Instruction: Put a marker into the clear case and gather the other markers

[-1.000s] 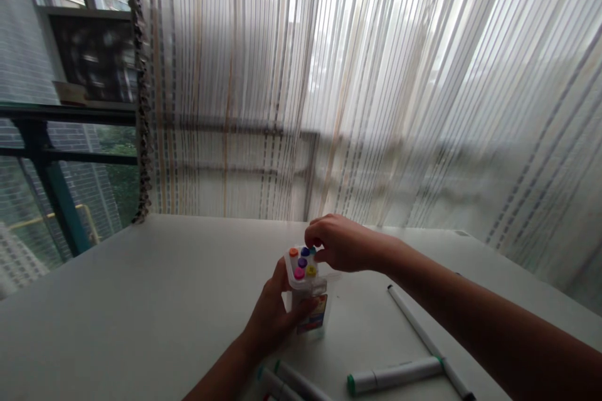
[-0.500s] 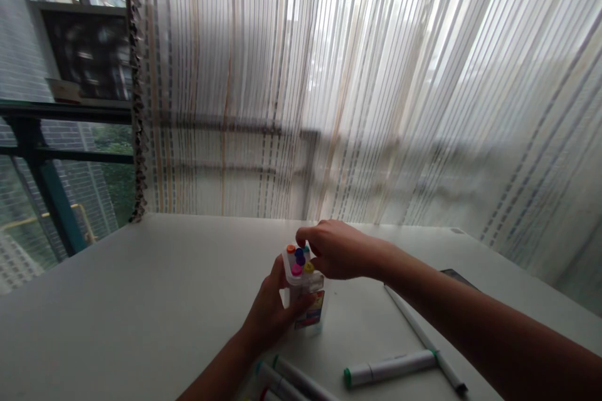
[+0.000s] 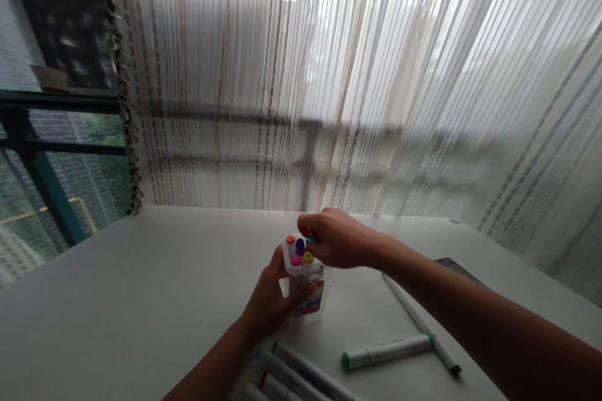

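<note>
A clear plastic marker case (image 3: 306, 288) stands upright on the white table (image 3: 141, 301). My left hand (image 3: 270, 301) is wrapped around its lower half. Several markers stick out of its top, their caps orange, purple, pink and yellow (image 3: 297, 252). My right hand (image 3: 332, 239) reaches in from the right, and its fingertips pinch a teal-capped marker (image 3: 311, 240) at the case's far corner.
Loose markers lie near me: a green-capped one (image 3: 385, 352), a thin pen (image 3: 418, 324) to its right, and several more (image 3: 291, 379) by my left forearm. A dark flat object (image 3: 454, 264) lies behind my right arm. A striped sheer curtain (image 3: 352, 88) hangs behind the table.
The view has tilted down slightly, so more loose markers show at the bottom. My right fingers have stayed at the case's top, closing onto the teal cap. My left hand keeps its hold.
</note>
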Action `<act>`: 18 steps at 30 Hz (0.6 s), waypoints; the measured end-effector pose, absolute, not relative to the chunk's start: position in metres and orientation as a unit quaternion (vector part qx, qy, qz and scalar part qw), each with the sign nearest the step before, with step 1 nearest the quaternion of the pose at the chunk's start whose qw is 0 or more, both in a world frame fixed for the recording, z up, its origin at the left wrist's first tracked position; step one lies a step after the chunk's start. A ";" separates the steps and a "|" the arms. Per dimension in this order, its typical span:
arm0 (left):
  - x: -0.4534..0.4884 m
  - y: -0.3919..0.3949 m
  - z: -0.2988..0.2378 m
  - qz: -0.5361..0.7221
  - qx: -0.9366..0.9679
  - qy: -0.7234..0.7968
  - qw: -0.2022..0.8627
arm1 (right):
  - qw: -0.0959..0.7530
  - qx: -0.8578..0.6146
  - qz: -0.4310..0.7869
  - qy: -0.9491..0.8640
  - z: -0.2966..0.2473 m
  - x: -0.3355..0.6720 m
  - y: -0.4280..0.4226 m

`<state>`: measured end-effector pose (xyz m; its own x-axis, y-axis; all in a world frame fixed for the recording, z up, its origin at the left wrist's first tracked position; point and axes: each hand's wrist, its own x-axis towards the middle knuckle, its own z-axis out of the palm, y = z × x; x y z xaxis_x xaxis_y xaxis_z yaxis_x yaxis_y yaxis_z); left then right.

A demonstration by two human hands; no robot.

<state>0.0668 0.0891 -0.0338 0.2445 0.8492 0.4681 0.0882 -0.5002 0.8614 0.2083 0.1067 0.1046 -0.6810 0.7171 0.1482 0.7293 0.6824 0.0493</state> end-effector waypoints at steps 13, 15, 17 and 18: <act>0.066 0.087 -0.032 0.514 0.704 0.343 0.350 | 0.149 -0.398 0.023 -0.905 0.098 0.218 0.093; 0.066 0.089 -0.034 0.514 0.702 0.341 0.356 | 0.141 -0.401 0.023 -0.905 0.098 0.216 0.094; 0.066 0.089 -0.035 0.512 0.698 0.342 0.366 | 0.144 -0.409 0.018 -0.901 0.098 0.213 0.095; 0.066 0.089 -0.034 0.511 0.695 0.343 0.371 | 0.146 -0.411 0.016 -0.900 0.098 0.211 0.096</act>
<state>0.0659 0.0890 -0.0343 0.2416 0.8561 0.4568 0.0979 -0.4899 0.8663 0.2112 0.0960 0.0981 -0.6192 0.7447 0.2490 0.7355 0.6611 -0.1483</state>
